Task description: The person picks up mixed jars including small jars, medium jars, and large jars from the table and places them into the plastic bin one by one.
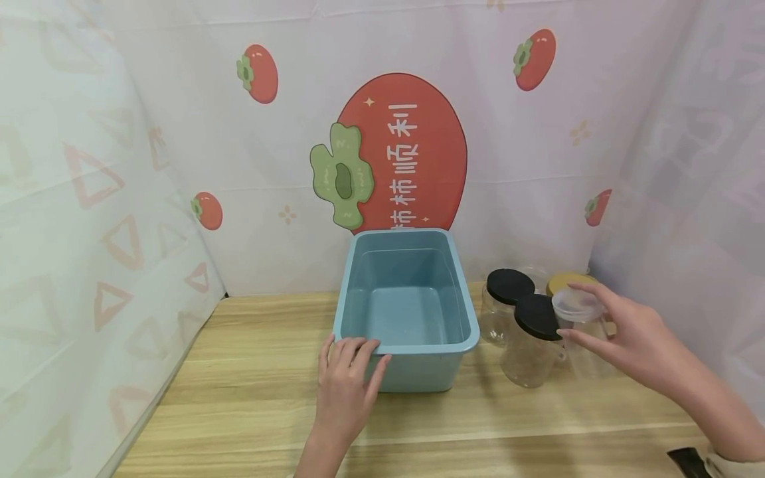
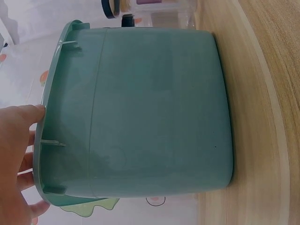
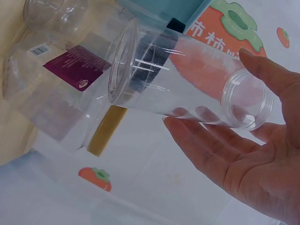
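A light blue plastic bin [image 1: 412, 349] stands on the wooden table. My left hand [image 1: 346, 382] holds its near rim at the left corner, fingers bent over the edge and thumb against the outer side. In the left wrist view the bin's outer wall [image 2: 154, 112] fills the middle. My right hand [image 1: 633, 332] grips a clear plastic jar [image 3: 187, 77] near its threaded mouth, thumb on one side and fingers on the other. In the right wrist view the jar's base sits higher than the other jars' bases and overlaps a jar with a purple label [image 3: 77, 65].
Two clear jars with black lids [image 1: 510, 285] stand right of the bin. A yellow-lidded jar [image 1: 568, 281] is behind the held one, partly hidden. A white cloth with persimmon prints [image 1: 287, 166] hangs behind the table [image 1: 251, 385] and along both sides.
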The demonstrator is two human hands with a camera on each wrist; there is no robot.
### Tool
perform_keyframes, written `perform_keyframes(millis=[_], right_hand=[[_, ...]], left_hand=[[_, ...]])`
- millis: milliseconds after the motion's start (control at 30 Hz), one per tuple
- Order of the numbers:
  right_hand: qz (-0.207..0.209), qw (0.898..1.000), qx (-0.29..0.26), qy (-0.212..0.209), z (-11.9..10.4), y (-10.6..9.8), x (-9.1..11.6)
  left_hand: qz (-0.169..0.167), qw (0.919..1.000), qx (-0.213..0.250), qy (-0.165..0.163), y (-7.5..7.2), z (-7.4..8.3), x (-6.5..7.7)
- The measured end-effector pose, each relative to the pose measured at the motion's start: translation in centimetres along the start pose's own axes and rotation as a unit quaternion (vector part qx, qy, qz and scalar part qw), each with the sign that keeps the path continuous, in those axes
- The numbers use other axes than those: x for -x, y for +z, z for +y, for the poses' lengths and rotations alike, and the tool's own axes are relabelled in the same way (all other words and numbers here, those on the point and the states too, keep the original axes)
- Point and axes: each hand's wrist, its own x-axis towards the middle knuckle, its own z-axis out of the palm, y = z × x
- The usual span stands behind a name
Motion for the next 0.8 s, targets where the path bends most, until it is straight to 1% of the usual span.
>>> perform_keyframes(millis=[167,300,433,533,800], right_hand=[[-0.004,1.0,-0.015,-0.015,-0.5,-0.4,-0.6],[-0.018,0.999,-0.035,-0.018,-1.0,-0.8,-1.3],[-0.031,0.999,-0.035,-0.019,-1.7,-1.3,-2.1],[-0.032,0.999,-0.035,-0.027,-2.1,-1.5,-2.5],[-0.064,0.996,-0.059,-0.024,-3.3,-2.0,-3.3]], left_hand=[[-0.002,1.0,0.001,-0.001,0.0,0.0,0.0],[0.001,1.0,0.002,-0.001,0.0,0.0,0.0],[0.008,1.0,0.0,0.0,0.1,0.1,-0.1],[0.012,0.9999,-0.002,0.002,0.1,0.1,-0.1],[0.01,0.9999,-0.001,0.001,0.1,0.0,-0.1]])
